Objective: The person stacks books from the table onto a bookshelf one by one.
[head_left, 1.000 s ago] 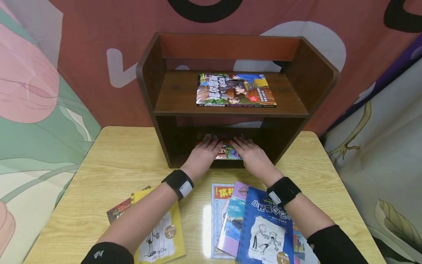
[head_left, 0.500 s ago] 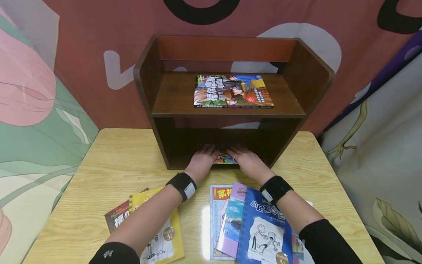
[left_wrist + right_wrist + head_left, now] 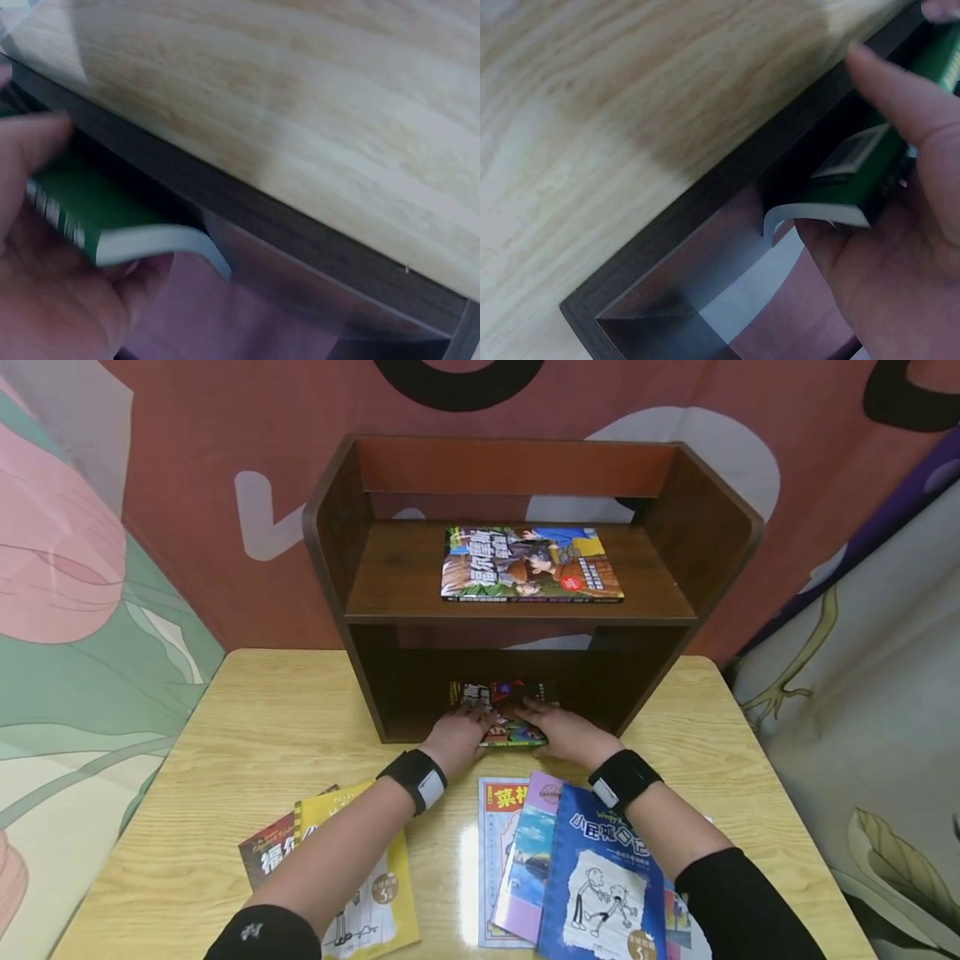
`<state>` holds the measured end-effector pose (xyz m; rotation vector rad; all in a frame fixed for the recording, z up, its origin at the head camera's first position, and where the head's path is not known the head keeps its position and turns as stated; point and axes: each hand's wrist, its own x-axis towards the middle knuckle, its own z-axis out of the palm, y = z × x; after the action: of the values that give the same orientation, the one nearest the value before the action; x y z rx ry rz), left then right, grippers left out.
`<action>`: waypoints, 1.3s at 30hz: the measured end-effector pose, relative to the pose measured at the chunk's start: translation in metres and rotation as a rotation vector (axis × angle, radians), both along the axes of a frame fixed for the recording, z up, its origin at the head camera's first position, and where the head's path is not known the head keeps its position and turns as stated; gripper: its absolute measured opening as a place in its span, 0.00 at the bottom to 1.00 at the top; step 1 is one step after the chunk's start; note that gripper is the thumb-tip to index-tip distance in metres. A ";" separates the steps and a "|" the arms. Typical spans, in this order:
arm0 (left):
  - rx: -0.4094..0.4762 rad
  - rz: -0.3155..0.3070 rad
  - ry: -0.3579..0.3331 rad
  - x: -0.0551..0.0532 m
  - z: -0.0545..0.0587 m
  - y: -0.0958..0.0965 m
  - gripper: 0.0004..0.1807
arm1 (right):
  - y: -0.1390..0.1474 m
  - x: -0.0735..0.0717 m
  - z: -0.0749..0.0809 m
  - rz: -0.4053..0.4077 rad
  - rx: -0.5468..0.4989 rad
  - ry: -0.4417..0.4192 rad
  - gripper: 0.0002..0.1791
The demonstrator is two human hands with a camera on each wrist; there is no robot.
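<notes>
A colourful comic-style book (image 3: 513, 732) is at the front of the lower shelf, between my two hands. My left hand (image 3: 459, 735) grips its left side and my right hand (image 3: 573, 735) its right side, fingers over the front cover. In the left wrist view, the thumb lies along the green back cover (image 3: 97, 199) near the spine, and the pages bow at their edge. The right wrist view has the other thumb on the green side (image 3: 866, 176), by a barcode label. Much of the front cover is hidden under the hands.
The dark wooden bookshelf (image 3: 360, 681) stands at the back of the table (image 3: 285, 727). On its upper shelf lies another comic-style book (image 3: 532, 564). A yellow book (image 3: 405, 893) overlaps a brown one at the left; a blue book (image 3: 607, 877) tops several at the right.
Both hands have drawn back toward the shelf's front, and the book has slid forward with them. My thumbs are now at its near edge, which sits lower in the head view.
</notes>
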<state>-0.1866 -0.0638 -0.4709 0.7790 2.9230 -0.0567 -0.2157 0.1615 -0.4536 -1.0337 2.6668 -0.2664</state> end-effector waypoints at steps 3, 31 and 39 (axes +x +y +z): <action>0.032 -0.016 -0.058 -0.002 0.001 -0.004 0.42 | 0.001 0.002 0.002 -0.001 0.009 -0.019 0.47; 0.101 0.010 -0.181 -0.020 -0.002 -0.004 0.36 | -0.004 -0.020 0.003 -0.040 0.025 -0.161 0.45; 0.078 0.014 -0.193 -0.033 0.002 -0.006 0.36 | -0.013 -0.035 0.009 -0.094 0.027 -0.213 0.45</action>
<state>-0.2194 -0.0703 -0.4688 0.7303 2.7616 0.1277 -0.2504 0.1486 -0.4447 -0.8237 2.5215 -0.3386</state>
